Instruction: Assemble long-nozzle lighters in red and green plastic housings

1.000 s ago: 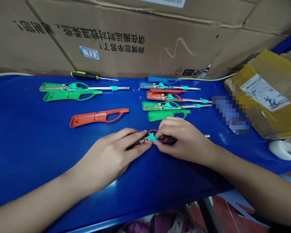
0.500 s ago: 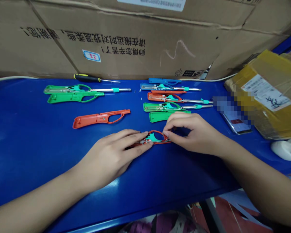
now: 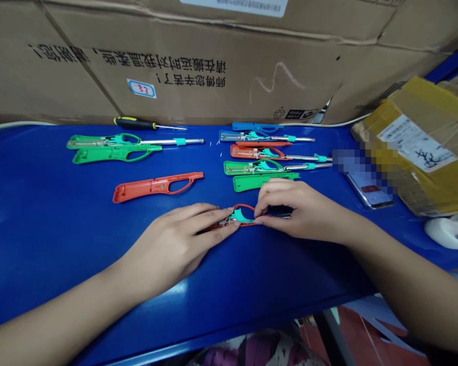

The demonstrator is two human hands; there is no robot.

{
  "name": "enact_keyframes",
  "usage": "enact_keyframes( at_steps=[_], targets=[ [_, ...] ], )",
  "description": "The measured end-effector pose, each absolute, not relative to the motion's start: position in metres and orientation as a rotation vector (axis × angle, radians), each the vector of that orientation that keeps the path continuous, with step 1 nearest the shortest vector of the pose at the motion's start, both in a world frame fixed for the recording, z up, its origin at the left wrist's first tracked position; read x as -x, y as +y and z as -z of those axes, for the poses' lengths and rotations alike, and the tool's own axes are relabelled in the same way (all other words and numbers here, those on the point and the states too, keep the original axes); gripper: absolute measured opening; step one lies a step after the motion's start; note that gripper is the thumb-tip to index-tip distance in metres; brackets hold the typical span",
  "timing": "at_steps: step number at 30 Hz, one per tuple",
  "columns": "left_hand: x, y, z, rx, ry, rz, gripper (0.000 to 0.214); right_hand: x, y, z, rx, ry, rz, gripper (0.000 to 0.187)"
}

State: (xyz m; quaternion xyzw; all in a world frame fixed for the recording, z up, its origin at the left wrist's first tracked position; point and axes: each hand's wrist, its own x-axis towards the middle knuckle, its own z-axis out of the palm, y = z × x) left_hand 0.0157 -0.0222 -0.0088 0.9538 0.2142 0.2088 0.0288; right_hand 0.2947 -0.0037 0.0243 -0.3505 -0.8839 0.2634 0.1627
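Observation:
An opened red long-neck lighter (image 3: 244,207) lies on the blue table in front of me, a turquoise trigger and small inner parts showing in its half shell. My left hand (image 3: 181,236) grips its rear end, thumb and fingers on both sides, covering much of the body. At the front end of the handle, my right hand (image 3: 299,203) pinches the lighter where the metal tube begins. Whether a thin wire is between those fingertips, I cannot tell. The loose red shell half (image 3: 156,186) rests to the left, beyond my left hand.
Farther back on the right lie opened blue (image 3: 232,135), red (image 3: 248,152) and green (image 3: 240,167) lighters with their shell halves. A green lighter (image 3: 95,142) and a screwdriver (image 3: 135,123) are at the left. A phone (image 3: 370,185) and a taped box (image 3: 408,152) stand right, before a large carton (image 3: 213,101).
My right fingertips have shifted slightly left and down along the lighter's front end, and a bit of metal tube now shows beneath that hand. My left hand keeps its hold.

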Motion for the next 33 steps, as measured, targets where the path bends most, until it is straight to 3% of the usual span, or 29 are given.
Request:
enact_keyframes(
  at_steps=[33],
  targets=[
    [-0.0146,-0.0207,0.0115,-2.927,0.694,-0.667,0.037,-0.2947,-0.0050,-0.0166,0.915,-2.603,-0.568,0.011]
  ],
)
